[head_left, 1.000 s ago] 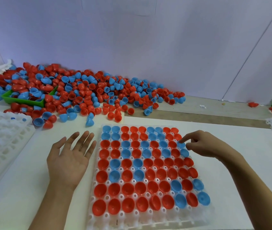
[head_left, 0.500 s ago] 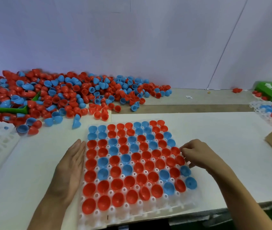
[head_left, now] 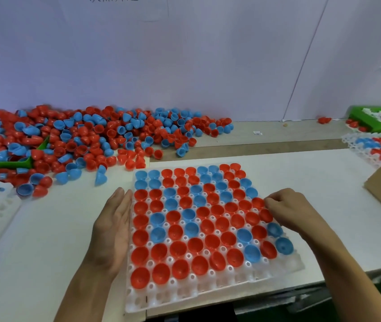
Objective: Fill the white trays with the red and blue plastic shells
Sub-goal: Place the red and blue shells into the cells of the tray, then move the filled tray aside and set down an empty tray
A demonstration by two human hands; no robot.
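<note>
Nearly done: my left hand [head_left: 112, 231] lies flat-fingered against the white plastic tray [head_left: 208, 288] on the worktop; my right hand [head_left: 294, 211] curls at its edge, any shell hidden. Front row still needs red and blue plastic shells [head_left: 105, 133].

Filled white tray [head_left: 208, 296], left hand [head_left: 112, 231] flat beside it, right hand [head_left: 294, 210] curled at edge

Both forearms reach forward, bare to the elbow. The left hand [head_left: 112, 231] lies flat on its edge, fingers straight and together, thumb side up, palm turned toward the right hand. The right hand [head_left: 294, 212] sits opposite and slightly farther forward, knuckles up, fingers curled under with the tips bunched toward the left hand; whether they pinch anything is hidden. The hands stay well apart.
</note>
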